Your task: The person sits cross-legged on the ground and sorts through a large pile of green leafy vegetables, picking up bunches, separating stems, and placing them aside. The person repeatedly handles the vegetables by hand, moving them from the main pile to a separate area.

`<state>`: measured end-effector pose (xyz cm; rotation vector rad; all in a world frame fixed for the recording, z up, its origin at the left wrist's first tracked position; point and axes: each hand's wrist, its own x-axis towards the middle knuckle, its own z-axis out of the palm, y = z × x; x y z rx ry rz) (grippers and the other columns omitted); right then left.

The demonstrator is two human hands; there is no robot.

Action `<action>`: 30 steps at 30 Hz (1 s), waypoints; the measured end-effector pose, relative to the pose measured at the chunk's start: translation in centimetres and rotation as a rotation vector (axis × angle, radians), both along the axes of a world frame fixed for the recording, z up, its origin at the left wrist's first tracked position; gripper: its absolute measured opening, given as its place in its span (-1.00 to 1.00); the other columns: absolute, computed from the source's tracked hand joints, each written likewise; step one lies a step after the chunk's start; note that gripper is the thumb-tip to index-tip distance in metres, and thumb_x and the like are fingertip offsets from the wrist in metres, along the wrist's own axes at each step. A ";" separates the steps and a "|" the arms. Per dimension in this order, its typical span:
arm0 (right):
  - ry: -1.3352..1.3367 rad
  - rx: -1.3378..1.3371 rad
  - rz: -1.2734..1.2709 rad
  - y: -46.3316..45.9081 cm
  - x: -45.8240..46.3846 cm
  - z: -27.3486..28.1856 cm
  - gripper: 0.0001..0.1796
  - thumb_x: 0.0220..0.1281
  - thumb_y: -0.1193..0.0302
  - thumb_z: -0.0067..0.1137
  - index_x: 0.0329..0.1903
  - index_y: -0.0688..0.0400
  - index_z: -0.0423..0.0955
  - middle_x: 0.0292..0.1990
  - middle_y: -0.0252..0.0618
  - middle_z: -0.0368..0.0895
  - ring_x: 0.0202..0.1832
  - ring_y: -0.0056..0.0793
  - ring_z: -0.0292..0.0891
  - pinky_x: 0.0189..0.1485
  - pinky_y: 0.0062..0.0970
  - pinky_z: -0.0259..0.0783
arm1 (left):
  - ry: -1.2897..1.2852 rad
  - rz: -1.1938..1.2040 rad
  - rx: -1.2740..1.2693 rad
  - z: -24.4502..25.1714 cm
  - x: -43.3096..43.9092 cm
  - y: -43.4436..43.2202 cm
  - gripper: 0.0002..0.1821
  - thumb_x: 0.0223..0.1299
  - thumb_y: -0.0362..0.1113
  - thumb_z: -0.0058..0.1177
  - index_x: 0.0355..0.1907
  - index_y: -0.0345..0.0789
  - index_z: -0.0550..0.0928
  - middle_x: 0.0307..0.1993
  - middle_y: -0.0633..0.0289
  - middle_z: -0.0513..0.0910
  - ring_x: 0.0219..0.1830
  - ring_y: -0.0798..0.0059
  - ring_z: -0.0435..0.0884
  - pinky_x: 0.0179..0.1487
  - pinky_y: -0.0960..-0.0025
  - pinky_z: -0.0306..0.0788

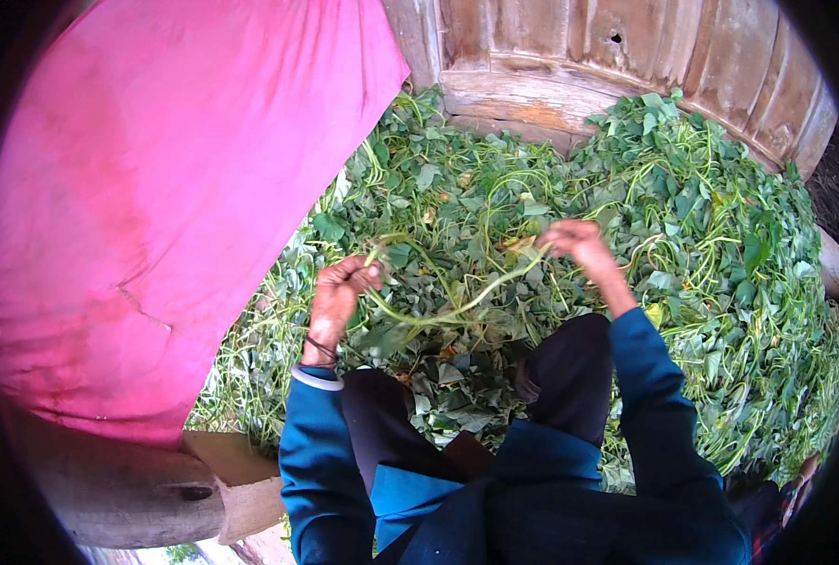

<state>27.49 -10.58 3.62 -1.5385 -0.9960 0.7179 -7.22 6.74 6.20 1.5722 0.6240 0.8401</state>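
Observation:
A long pale-green vine stem sags in a curve between my two hands, above a heap of cut leafy vines. My left hand pinches one end of it between thumb and fingers. At the other end, my right hand grips the stem with its fingertips; this hand is slightly blurred. A thinner looped piece of stem also hangs from my left hand, blurred near its top. Beneath the stem, between my knees, lie darker loose leaves.
A large pink cloth hangs at the left, covering part of the heap's side. Weathered wooden panelling stands behind the vines. At lower left is a wooden beam. My dark-trousered knees flank the leaves.

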 end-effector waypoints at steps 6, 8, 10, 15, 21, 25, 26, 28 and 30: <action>0.797 0.668 -0.128 -6.6 8.8 -1.4 -0.71 -0.03 0.37 0.27 -0.23 0.13 0.44 -0.34 -0.26 0.54 -0.19 -0.32 0.48 0.07 -0.22 0.39 | -0.091 0.180 -0.101 0.6 -4.3 2.4 -0.86 0.15 -0.38 0.07 -0.26 -0.39 0.60 -0.44 0.23 0.62 -0.42 0.50 0.57 -0.23 0.43 0.47; 0.790 0.721 -0.243 -8.4 11.0 -1.7 -0.64 -0.02 0.37 0.28 -0.13 0.12 0.41 -0.43 -0.37 0.45 -0.27 -0.49 0.43 0.05 -0.27 0.41 | -0.155 0.225 -0.157 0.6 -4.6 2.9 -0.80 0.18 -0.34 0.06 -0.21 -0.43 0.57 -0.41 0.20 0.61 -0.38 0.44 0.60 -0.22 0.39 0.53; 0.802 0.690 -0.197 -9.1 12.4 -1.8 -0.57 -0.01 0.41 0.27 -0.04 0.14 0.36 -0.51 -0.47 0.33 -0.48 -0.68 0.26 -0.36 -0.61 0.38 | -0.219 0.193 -0.221 1.0 -3.8 2.9 -0.83 0.15 -0.35 0.09 -0.25 -0.39 0.58 -0.41 0.18 0.61 -0.36 0.38 0.63 -0.22 0.34 0.57; 0.760 0.440 -0.114 -4.5 5.6 0.6 -0.66 0.02 0.45 0.21 -0.10 0.22 0.44 -0.66 -0.55 0.24 -0.75 -0.79 -0.01 -0.80 -0.75 -0.06 | -0.347 0.119 -0.362 0.4 -1.2 2.1 -0.85 0.15 -0.34 0.10 -0.29 -0.37 0.57 -0.36 0.17 0.61 -0.33 0.32 0.64 -0.21 0.28 0.59; -0.120 -0.039 0.229 1.8 -10.7 4.2 -0.80 0.31 0.40 -0.12 -0.13 0.10 0.50 -0.36 -0.34 0.54 -0.48 -0.72 0.39 -0.54 -0.70 0.36 | -0.252 -0.005 -0.352 -0.1 2.8 -0.7 -0.86 0.16 -0.29 0.09 -0.31 -0.31 0.62 -0.31 0.26 0.62 -0.22 0.44 0.56 -0.11 0.36 0.44; -0.223 0.116 0.344 5.3 -14.8 0.0 -0.74 0.35 0.27 -0.12 -0.01 0.09 0.35 -0.09 -0.17 0.54 0.01 -0.36 0.47 -0.01 -0.38 0.40 | -0.194 -0.093 -0.297 0.8 4.9 -2.7 -0.85 0.17 -0.28 0.10 -0.34 -0.33 0.61 -0.40 0.37 0.59 -0.40 0.66 0.45 -0.26 0.56 0.33; -0.241 0.132 0.314 5.4 -15.9 0.5 -0.72 0.35 0.26 -0.12 0.00 0.13 0.34 -0.12 -0.15 0.55 -0.05 -0.37 0.50 -0.05 -0.40 0.40 | -0.137 -0.093 -0.229 0.7 4.7 -2.7 -0.85 0.18 -0.28 0.07 -0.33 -0.33 0.60 -0.41 0.37 0.58 -0.37 0.67 0.43 -0.24 0.55 0.32; -0.083 0.100 0.349 4.7 -17.1 2.0 -0.66 0.34 0.26 -0.11 -0.01 0.25 0.31 -0.28 -0.12 0.57 -0.26 -0.38 0.57 -0.18 -0.40 0.42 | -0.048 -0.125 -0.131 1.8 4.3 -3.5 -0.83 0.23 -0.27 0.01 -0.32 -0.35 0.59 -0.44 0.40 0.54 -0.39 0.68 0.39 -0.24 0.58 0.27; -0.062 0.081 0.392 5.2 -17.0 1.3 -0.68 0.33 0.26 -0.10 -0.05 0.27 0.32 -0.37 -0.13 0.55 -0.34 -0.37 0.57 -0.25 -0.38 0.42 | 0.024 -0.112 -0.101 1.6 4.1 -3.4 -0.82 0.24 -0.26 0.00 -0.33 -0.35 0.58 -0.45 0.40 0.54 -0.40 0.68 0.39 -0.25 0.58 0.27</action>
